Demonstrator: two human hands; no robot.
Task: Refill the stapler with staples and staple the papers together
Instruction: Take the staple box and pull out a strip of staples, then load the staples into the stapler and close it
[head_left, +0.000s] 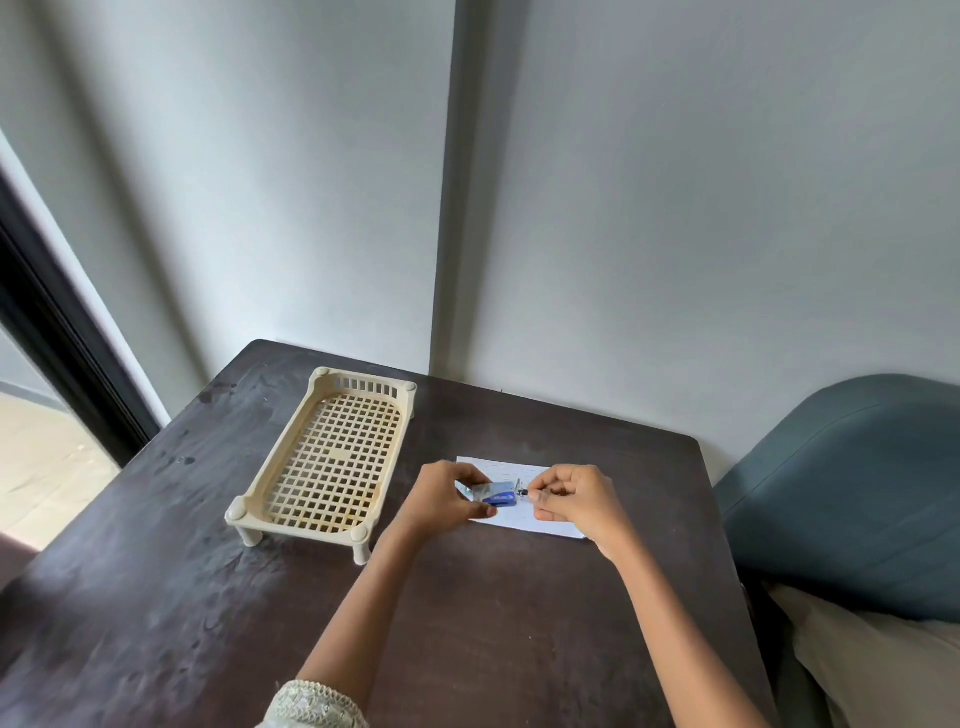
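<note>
A small blue stapler is held just above the white lined papers, which lie flat on the dark wooden table. My left hand grips the stapler's left end between thumb and fingers. My right hand pinches a small dark and metal part sticking out at the stapler's right end. Whether that part is the staple pusher or a strip of staples is too small to tell. The papers are partly hidden under both hands.
A cream plastic lattice tray on short legs stands to the left of the papers, with nothing in it. A grey wall runs along the table's far edge. A blue-grey chair back sits off the table's right edge.
</note>
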